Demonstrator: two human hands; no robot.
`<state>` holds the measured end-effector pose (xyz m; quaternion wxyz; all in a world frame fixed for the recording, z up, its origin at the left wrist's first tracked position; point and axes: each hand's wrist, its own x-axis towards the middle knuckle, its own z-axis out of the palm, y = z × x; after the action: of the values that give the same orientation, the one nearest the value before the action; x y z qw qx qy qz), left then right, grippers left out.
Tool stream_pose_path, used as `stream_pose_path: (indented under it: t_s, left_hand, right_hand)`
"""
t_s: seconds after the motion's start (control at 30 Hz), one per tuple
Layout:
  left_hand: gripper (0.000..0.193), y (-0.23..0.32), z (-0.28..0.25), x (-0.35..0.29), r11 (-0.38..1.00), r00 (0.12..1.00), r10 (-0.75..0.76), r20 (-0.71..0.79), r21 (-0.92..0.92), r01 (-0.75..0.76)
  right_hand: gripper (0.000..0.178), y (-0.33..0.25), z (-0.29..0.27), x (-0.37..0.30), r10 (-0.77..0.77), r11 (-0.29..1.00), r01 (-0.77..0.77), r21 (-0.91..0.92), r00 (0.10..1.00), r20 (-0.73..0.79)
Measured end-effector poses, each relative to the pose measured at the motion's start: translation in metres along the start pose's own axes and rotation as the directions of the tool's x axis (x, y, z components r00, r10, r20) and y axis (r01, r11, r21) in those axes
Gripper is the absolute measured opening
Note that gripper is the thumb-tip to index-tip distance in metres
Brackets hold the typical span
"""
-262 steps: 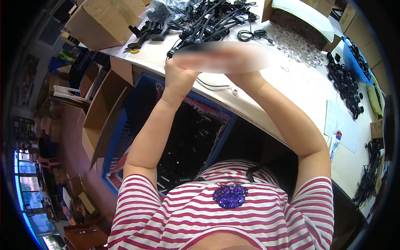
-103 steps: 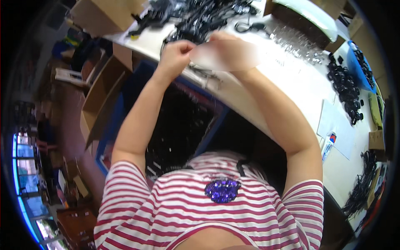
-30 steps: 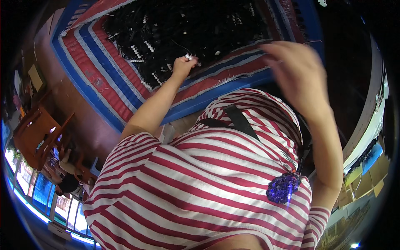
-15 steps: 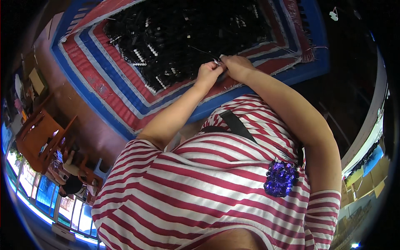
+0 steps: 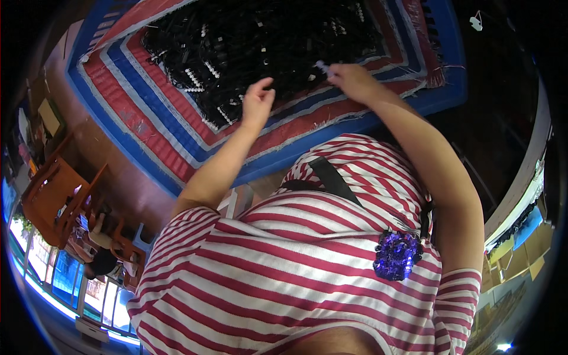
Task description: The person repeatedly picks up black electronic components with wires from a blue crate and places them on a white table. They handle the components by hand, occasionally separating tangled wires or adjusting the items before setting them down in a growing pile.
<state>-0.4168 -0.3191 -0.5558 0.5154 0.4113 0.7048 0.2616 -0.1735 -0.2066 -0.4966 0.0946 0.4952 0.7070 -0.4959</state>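
Note:
Over the pile of black strips [image 5: 260,35], scattered with rows of small white beads, my two hands are apart. My left hand [image 5: 258,105] hovers near the pile's front edge, its fingers loosely bent and spread, with nothing visible in them. My right hand [image 5: 354,83] is closed on a small pale-lavender object [image 5: 322,67], which sticks out past the fingertips toward the pile. Motion blur hides its exact kind. Beneath the pile lies a red, blue and white striped cloth [image 5: 136,127], spread on a blue plastic table [image 5: 151,168].
A purple sequined patch [image 5: 397,255] hangs on my striped shirt. To the left stands an orange wooden chair [image 5: 50,198], and a person in dark clothes [image 5: 102,263] sits beyond it. Cardboard pieces [image 5: 526,260] lie at the far right.
My hands, together at the pile's edge before, have separated. The left moved left; the right shifted slightly right and up, and the pale-lavender object now shows clearly in it.

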Motion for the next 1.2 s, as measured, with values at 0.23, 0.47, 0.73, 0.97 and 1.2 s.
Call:
stream_pose_path:
  t_s: [0.23,0.47,0.73,0.97,1.2]
  left_hand:
    - [0.065,-0.028,0.005,0.061,0.893,0.970,0.224,0.099,0.377,-0.245]
    - [0.077,-0.022,0.056,0.097,0.721,0.900,0.241,0.363,0.554,-0.416]
    - [0.079,0.009,0.091,0.119,0.634,0.732,0.445,0.516,0.396,-0.664]
    - [0.090,0.010,0.066,0.148,0.696,0.762,0.331,0.556,0.402,-0.595]
    - [0.101,0.043,0.070,0.185,0.692,0.717,0.494,0.492,0.276,-0.667]
  right_hand:
    - [0.018,0.039,-0.048,-0.009,0.107,0.937,-0.110,0.333,0.994,0.027]
    - [0.018,0.048,-0.060,-0.030,0.126,0.899,-0.111,0.423,0.992,-0.009]
    - [0.023,0.044,-0.082,-0.044,0.200,0.727,-0.071,0.683,0.973,-0.111]
    - [0.027,0.052,-0.106,-0.055,0.238,0.711,-0.055,0.701,0.957,-0.166]
    - [0.025,0.066,-0.113,-0.061,0.265,0.686,-0.049,0.726,0.946,-0.187]
